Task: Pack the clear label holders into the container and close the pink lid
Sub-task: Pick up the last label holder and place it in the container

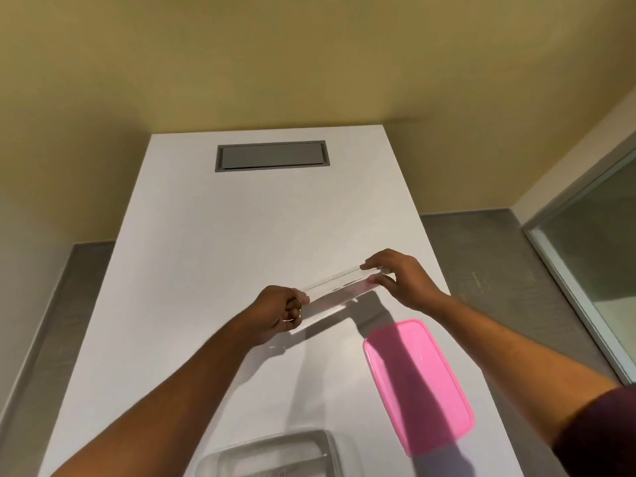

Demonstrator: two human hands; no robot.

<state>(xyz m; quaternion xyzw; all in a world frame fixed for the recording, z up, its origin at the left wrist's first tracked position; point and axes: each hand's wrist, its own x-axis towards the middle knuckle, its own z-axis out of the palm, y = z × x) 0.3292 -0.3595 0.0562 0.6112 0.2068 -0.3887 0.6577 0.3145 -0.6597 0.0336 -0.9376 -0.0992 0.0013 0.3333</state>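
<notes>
Left hand: the left hand (280, 309) was curled tight, fingers folded in around the near-left end of the clear label holders (335, 287), gripping it above the table.
Right hand: the right hand (395, 275) pinched the far-right end, thumb below and fingertips on top, the rest of the hand loosely arched.
Label holders: a long transparent strip, or a stack of them, I could not tell how many, stretched between the two hands and slanting up toward the right, lifted off the surface with its shadow falling just beneath.
Pink lid: the pink lid (418, 383) lay flat on the table, off the container, near the right forearm and well on the near side of the strip.
Container: the clear container (275, 454) sat at the bottom edge of the view, open on top, just left of the lid; only its far part showed, and its contents were too blurred to read.
Table: the white table (220, 235) ran away toward a yellow wall (309, 56), with a grey recessed panel (272, 155) set in at its far end.
Sleeve: a dark sleeve (599, 432) showed on the right arm at the edge.
</notes>
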